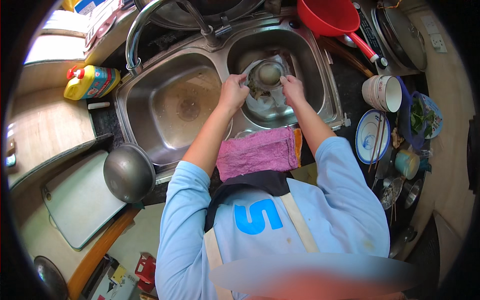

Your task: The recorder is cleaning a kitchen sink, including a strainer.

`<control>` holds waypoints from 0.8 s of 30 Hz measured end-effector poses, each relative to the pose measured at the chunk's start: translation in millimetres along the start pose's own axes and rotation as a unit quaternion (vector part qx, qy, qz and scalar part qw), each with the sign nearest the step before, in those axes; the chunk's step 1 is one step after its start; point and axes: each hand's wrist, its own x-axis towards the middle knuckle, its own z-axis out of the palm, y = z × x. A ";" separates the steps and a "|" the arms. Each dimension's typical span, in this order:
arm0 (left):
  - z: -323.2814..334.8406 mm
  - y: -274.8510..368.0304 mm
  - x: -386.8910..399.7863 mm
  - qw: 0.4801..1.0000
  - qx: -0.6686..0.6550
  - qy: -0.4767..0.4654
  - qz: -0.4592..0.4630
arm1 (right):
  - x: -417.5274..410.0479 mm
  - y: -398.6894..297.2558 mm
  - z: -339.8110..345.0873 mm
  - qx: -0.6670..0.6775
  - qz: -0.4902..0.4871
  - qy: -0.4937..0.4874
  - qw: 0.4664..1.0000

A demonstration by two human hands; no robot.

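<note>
Both my hands reach into the right basin (318, 88) of a stainless steel double sink. My right hand (293, 90) pinches the rim of a round sink strainer (269, 73) with a dull, domed middle. Beneath and around the strainer lies a thin whitish plastic bag (262, 104), with dark green food scraps (255, 90) on it. My left hand (234, 92) is at the bag's left edge, thumb and fingers drawn together. Whether it grips the plastic is hard to see.
A chrome faucet (137, 41) arches over the left basin (144, 108), which holds murky water. A pink towel (258, 153) lies at the front edge. An upturned metal bowl (129, 172) stands left; a red ladle (330, 17), stacked bowls (380, 93) and a plate (371, 137) with chopsticks are right.
</note>
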 end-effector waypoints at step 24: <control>0.1 0.7 -2.6 1.000 -0.012 0.002 0.005 | 16.2 35.2 -0.7 -0.056 -0.016 -0.138 0.989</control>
